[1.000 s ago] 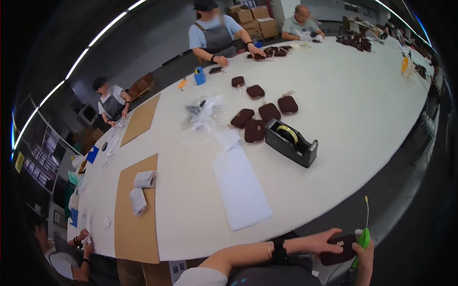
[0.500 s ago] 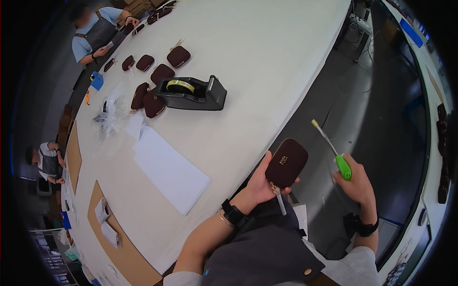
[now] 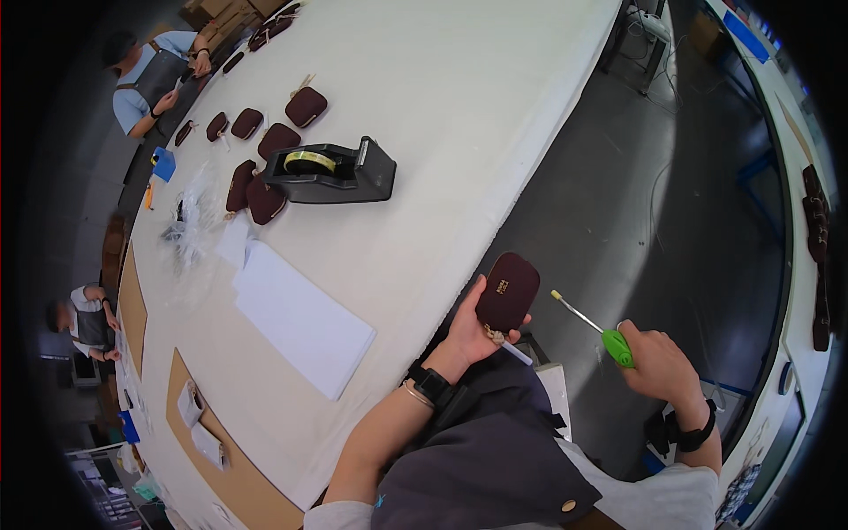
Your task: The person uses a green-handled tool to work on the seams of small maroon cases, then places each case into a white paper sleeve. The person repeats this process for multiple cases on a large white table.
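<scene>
A small dark brown zip pouch (image 3: 509,292) with gold lettering lies in my left hand (image 3: 473,325), held by its edges over the gap beside the table. A beige knotted cord and a white wrapped strip (image 3: 516,352) hang from its lower end. My right hand (image 3: 658,360) is wrapped round the green handle of a long thin tool (image 3: 617,348). Its metal shaft (image 3: 581,313) ends in a yellowish tip, which points toward the pouch but stays apart from it. The exact kind of tool cannot be made out.
On the white table (image 3: 442,115) stand a black tape dispenser (image 3: 349,181) and several brown pouches (image 3: 306,107). White paper sheets (image 3: 305,309), clear plastic wrap (image 3: 187,225) and brown cardboard (image 3: 238,486) lie nearer. Two other people (image 3: 155,79) work along the far left edge.
The view has shifted a little. My right hand has lowered the tool and tilted it flatter, its tip pointing more toward the pouch. The pouch stays in my left hand.
</scene>
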Available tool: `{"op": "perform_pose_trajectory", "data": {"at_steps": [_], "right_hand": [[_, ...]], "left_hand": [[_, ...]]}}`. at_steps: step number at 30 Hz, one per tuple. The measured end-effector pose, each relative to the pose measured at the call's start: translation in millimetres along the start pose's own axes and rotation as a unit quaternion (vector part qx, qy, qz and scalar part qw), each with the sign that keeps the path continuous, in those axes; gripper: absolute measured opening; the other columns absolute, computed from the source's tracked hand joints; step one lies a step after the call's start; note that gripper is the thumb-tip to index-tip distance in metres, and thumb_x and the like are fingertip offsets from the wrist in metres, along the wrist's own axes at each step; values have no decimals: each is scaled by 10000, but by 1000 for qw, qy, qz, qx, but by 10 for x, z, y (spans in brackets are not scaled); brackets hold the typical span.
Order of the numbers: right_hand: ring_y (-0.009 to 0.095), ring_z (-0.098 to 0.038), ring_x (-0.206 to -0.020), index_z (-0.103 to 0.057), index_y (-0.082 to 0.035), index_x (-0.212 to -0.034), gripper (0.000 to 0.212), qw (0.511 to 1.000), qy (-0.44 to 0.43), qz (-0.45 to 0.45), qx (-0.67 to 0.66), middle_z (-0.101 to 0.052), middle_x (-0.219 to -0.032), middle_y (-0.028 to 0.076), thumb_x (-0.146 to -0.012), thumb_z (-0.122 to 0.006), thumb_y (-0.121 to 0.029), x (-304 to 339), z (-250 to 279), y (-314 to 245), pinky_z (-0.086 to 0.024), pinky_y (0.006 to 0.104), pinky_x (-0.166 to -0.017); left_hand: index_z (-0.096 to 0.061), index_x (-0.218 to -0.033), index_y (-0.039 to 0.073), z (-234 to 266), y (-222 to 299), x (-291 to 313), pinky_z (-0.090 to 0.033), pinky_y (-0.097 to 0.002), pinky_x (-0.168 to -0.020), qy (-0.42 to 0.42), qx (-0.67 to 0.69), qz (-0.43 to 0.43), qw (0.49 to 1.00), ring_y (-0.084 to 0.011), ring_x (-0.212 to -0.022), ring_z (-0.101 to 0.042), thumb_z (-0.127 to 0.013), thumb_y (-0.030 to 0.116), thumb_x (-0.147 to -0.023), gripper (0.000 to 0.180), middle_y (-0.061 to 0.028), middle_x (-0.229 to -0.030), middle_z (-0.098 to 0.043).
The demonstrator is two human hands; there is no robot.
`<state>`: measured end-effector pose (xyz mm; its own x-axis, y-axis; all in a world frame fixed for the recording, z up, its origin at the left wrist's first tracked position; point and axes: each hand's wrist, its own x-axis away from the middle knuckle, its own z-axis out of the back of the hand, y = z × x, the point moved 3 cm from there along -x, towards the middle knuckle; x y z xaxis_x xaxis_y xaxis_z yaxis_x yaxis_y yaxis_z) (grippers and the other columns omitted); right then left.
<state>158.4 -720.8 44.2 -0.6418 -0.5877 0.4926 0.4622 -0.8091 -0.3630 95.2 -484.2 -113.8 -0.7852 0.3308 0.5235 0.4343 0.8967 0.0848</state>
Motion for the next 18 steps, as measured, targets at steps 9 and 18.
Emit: {"op": "perform_pose_trajectory", "data": {"at_steps": [9, 18], "right_hand": [[446, -605, -735, -494, -7, -950, 254, 997, -47, 31, -46, -608, -703, 233, -732, -598, -87, -4, -33, -56, -465, 506, -663], [450, -595, -755, -488, -13, -926, 244, 996, -69, 28, -49, -607, -708, 233, -738, -611, -108, -7, 22, -114, -457, 511, -678]], "left_hand": [[-527, -1281, 128, 135, -1, -16, -474, -361, -619, -43, 16, 9, 999, -344, -957, -608, -386, 563, -962, 558, -105, -1201, -596], [-538, -1264, 119, 112, -10, -110, -475, -356, -632, -83, 26, 4, 996, -326, -949, -608, -377, 557, -969, 552, -116, -1167, -603]]}}
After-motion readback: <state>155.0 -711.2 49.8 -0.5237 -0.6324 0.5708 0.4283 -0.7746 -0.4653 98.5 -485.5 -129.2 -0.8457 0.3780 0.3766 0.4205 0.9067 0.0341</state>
